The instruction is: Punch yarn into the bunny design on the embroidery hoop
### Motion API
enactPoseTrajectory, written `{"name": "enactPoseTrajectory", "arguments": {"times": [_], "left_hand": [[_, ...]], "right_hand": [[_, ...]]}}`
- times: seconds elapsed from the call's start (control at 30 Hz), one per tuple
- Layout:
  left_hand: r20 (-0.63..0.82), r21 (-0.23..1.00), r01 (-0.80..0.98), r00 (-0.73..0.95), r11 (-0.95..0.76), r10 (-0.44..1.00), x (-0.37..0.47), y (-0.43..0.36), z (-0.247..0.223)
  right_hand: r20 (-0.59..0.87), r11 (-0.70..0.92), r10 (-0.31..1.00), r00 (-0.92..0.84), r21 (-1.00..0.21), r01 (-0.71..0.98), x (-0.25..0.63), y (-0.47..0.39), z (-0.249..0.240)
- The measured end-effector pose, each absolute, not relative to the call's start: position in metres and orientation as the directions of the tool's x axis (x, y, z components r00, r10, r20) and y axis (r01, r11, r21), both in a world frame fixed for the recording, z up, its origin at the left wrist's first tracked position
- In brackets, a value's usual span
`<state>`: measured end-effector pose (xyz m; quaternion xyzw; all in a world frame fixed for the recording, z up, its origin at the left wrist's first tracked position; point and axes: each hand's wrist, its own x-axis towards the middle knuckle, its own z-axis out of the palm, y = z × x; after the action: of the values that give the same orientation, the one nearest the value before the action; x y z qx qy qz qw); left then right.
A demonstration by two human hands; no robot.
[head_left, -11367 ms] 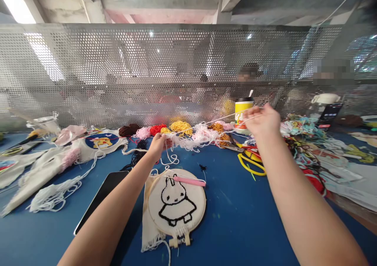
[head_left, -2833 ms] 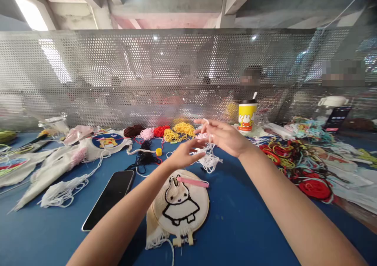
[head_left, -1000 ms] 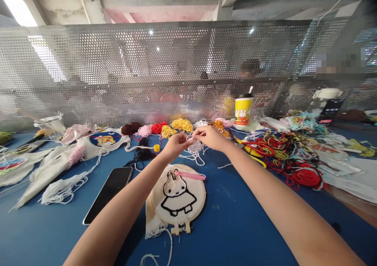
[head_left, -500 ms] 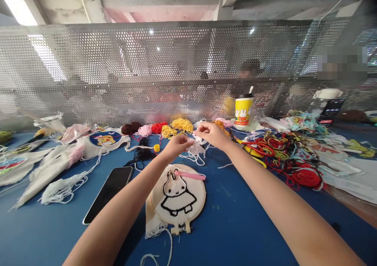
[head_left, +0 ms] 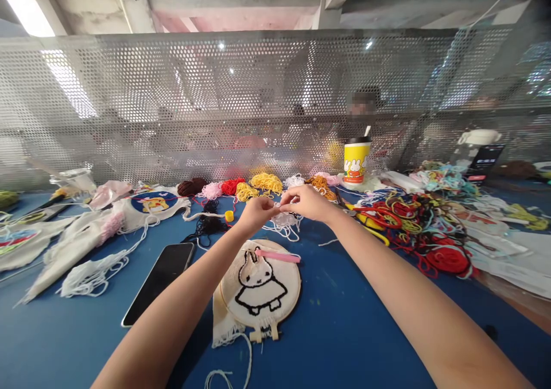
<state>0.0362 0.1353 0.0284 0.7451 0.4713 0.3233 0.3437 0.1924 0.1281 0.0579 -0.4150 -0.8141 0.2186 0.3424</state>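
My left hand (head_left: 260,212) and my right hand (head_left: 303,201) meet beyond the embroidery hoop, fingertips pinched close together. Between and below them hangs a loose bundle of white yarn (head_left: 287,224), partly hidden by the fingers. Both hands are closed on its strands. Nearer me lies a round embroidery hoop (head_left: 297,297) with white cloth, bearing a rabbit outlined in black. Across the rabbit's ears rests a pink punch needle (head_left: 278,256). White yarn trails off the hoop's near side.
A black phone (head_left: 159,283) lies left of the hoop. Yarn balls, among them a yellow one (head_left: 266,182), line the back. Tangled coloured yarn (head_left: 400,217) spreads at right, by a yellow cup (head_left: 356,162). Stitched cloths (head_left: 150,205) and white yarn (head_left: 92,274) sit at left.
My right hand has come down and toward the left, so its fingertips now meet those of my left hand. The hoop and punch needle have not moved.
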Motion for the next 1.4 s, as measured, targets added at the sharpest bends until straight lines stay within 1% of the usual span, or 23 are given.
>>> {"name": "enactPoseTrajectory", "arguments": {"times": [0.17, 0.33, 0.57, 0.7, 0.8, 0.9, 0.97, 1.03, 1.23, 1.4], "left_hand": [[0.2, 0.756, 0.544, 0.337, -0.364, 0.92, 0.036, 0.13, 0.034], [0.227, 0.724, 0.572, 0.332, -0.387, 0.916, 0.037, 0.128, 0.036], [0.238, 0.72, 0.573, 0.326, -0.392, 0.915, 0.035, 0.13, 0.03], [0.291, 0.716, 0.575, 0.272, -0.397, 0.917, 0.033, 0.132, 0.029], [0.362, 0.706, 0.556, 0.249, -0.439, 0.898, 0.032, 0.133, 0.03], [0.41, 0.687, 0.502, 0.329, -0.526, 0.85, 0.033, 0.131, 0.031], [0.407, 0.673, 0.47, 0.409, -0.571, 0.817, 0.034, 0.128, 0.031], [0.394, 0.658, 0.472, 0.449, -0.587, 0.802, 0.036, 0.128, 0.029], [0.388, 0.594, 0.565, 0.423, -0.573, 0.819, 0.033, 0.133, 0.023], [0.417, 0.544, 0.607, 0.403, -0.579, 0.815, 0.028, 0.136, 0.023]], "right_hand": [[0.319, 0.532, 0.835, -0.448, -0.675, 0.512, 0.189, 0.124, 0.06], [0.306, 0.521, 0.842, -0.445, -0.679, 0.518, 0.186, 0.125, 0.058], [0.331, 0.485, 0.873, -0.358, -0.673, 0.558, 0.193, 0.137, 0.051], [0.326, 0.444, 0.896, -0.303, -0.705, 0.553, 0.195, 0.139, 0.05], [0.317, 0.435, 0.899, -0.303, -0.733, 0.522, 0.194, 0.137, 0.052], [0.312, 0.435, 0.896, -0.316, -0.758, 0.486, 0.19, 0.134, 0.055], [0.313, 0.437, 0.894, -0.32, -0.768, 0.469, 0.188, 0.132, 0.056], [0.317, 0.436, 0.895, -0.315, -0.771, 0.464, 0.187, 0.131, 0.057], [0.321, 0.39, 0.921, -0.221, -0.743, 0.543, 0.191, 0.136, 0.053], [0.316, 0.329, 0.938, -0.145, -0.671, 0.664, 0.196, 0.141, 0.05]]}}
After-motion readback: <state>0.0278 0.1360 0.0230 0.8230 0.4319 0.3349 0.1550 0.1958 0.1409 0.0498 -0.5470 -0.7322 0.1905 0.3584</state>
